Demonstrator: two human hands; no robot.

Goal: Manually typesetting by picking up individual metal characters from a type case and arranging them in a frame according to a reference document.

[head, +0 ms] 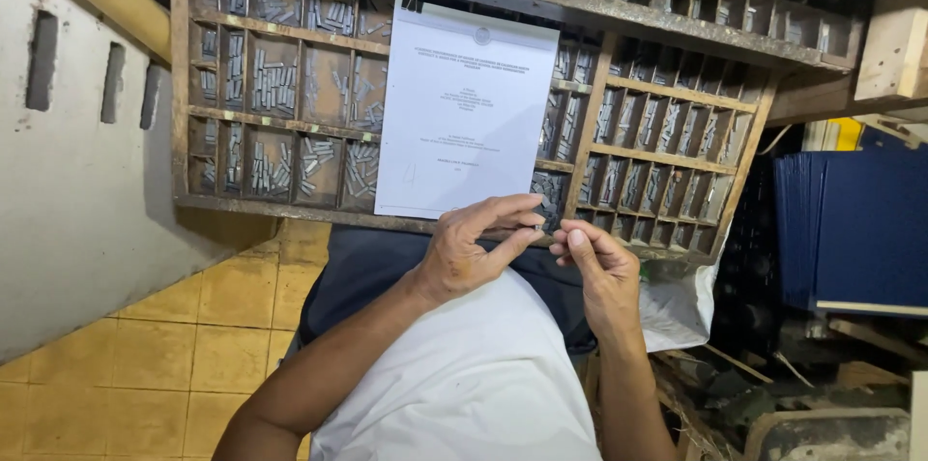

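Metal type piece (pixel 537 222) pinched between both hands (pixel 527 253) below white sheet (pixel 464 108).

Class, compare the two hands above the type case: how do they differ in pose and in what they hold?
The left hand pinches a small metal piece at its fingertips, fingers stretched out; the right hand curls its fingers in, and what it holds is hidden. The left hand overlaps the white sheet; the right does not. Both are bare.

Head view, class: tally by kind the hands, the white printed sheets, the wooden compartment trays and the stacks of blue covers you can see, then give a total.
Hands: 2 (left hand, right hand)
White printed sheet: 1
Wooden compartment tray: 1
Stack of blue covers: 1
Total: 5
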